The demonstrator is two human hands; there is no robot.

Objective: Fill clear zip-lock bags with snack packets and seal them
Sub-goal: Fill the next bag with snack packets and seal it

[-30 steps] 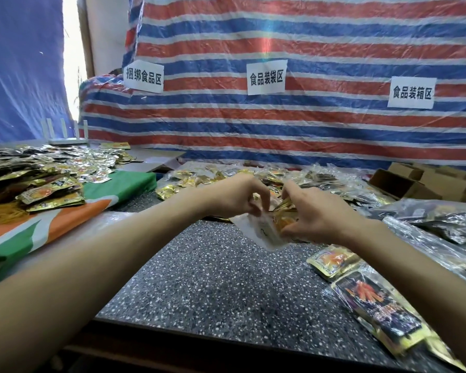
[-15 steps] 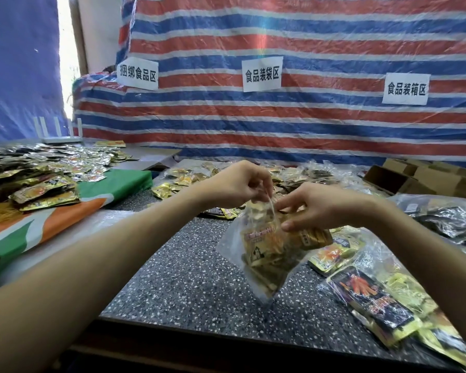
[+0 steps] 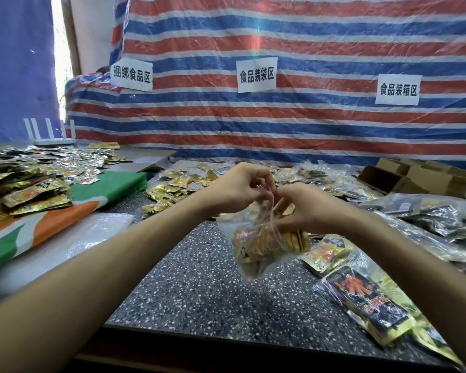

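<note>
A clear zip-lock bag (image 3: pixel 258 238) full of gold snack packets hangs above the speckled table (image 3: pixel 199 286). My left hand (image 3: pixel 240 187) pinches the bag's top edge from the left. My right hand (image 3: pixel 304 205) pinches the same top edge from the right, fingertips almost meeting the left hand's. The bag's mouth is hidden between my fingers. Loose gold snack packets (image 3: pixel 172 189) lie on the table behind my hands.
Filled clear bags (image 3: pixel 366 300) lie at the right front, more bags (image 3: pixel 441 219) farther right. Open cardboard boxes (image 3: pixel 404 179) stand at the back right. A heap of packets (image 3: pixel 33 181) covers the left table with its green-orange cloth (image 3: pixel 65 211). Striped tarpaulin behind.
The filled bag was lifted off the table and now hangs in the air. Both hands have closed in together along its top edge.
</note>
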